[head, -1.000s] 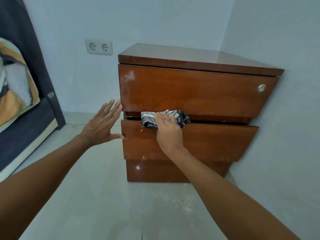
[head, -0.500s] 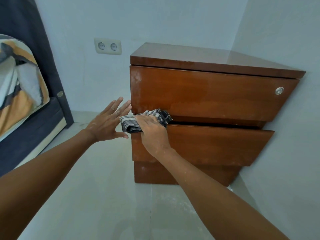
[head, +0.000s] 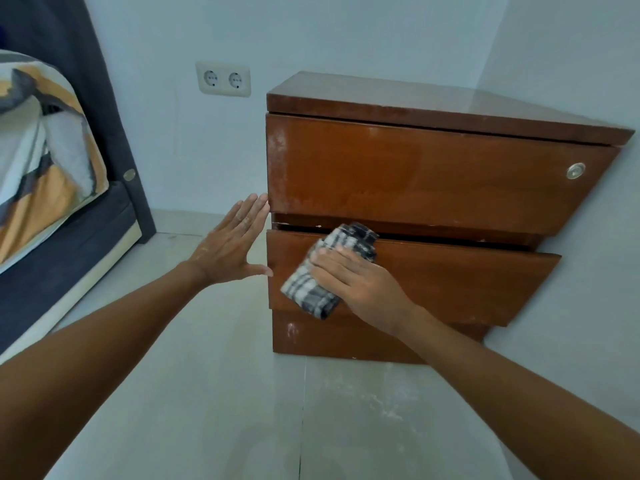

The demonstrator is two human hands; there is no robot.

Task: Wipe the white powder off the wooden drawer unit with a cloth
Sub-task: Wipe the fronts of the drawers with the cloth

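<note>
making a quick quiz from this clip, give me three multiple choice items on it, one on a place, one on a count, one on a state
1. Where is the cloth?
A. on top of the unit
B. against the middle drawer front
C. on the floor

2. How many sockets does the wall outlet have?
A. one
B. two
C. four

3. How is the left hand?
A. open, fingers straight, by the unit's left edge
B. gripping the cloth
C. closed in a fist on the floor

Answers:
1 B, the right hand presses the cloth on the middle drawer.
2 B, two round sockets sit side by side in the plate.
3 A, its fingers are spread flat beside the unit and hold nothing.
</note>
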